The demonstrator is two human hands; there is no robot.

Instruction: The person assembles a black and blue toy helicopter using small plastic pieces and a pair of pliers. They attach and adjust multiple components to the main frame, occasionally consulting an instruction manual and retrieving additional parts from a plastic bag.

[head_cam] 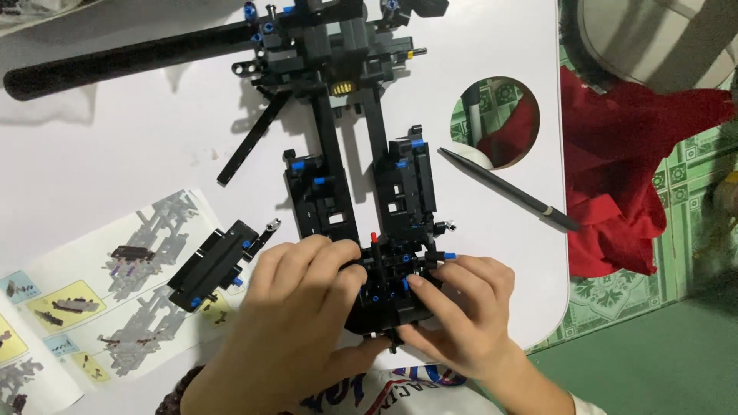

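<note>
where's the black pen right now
In the head view the black pen lies slanted on the white table, right of the black brick frame, just below the round hole and above the right hand.

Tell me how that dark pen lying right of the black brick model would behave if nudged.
The pen is slim and round, so it would probably roll on the smooth white table. It looks light and stiff. Lying near the table's round hole, it might drop through.

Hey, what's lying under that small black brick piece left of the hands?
Under the small black piece lies the open instruction booklet, its step drawings showing on either side. The drawing directly beneath is covered, so it cannot be seen. The booklet rests on the white table.
</note>
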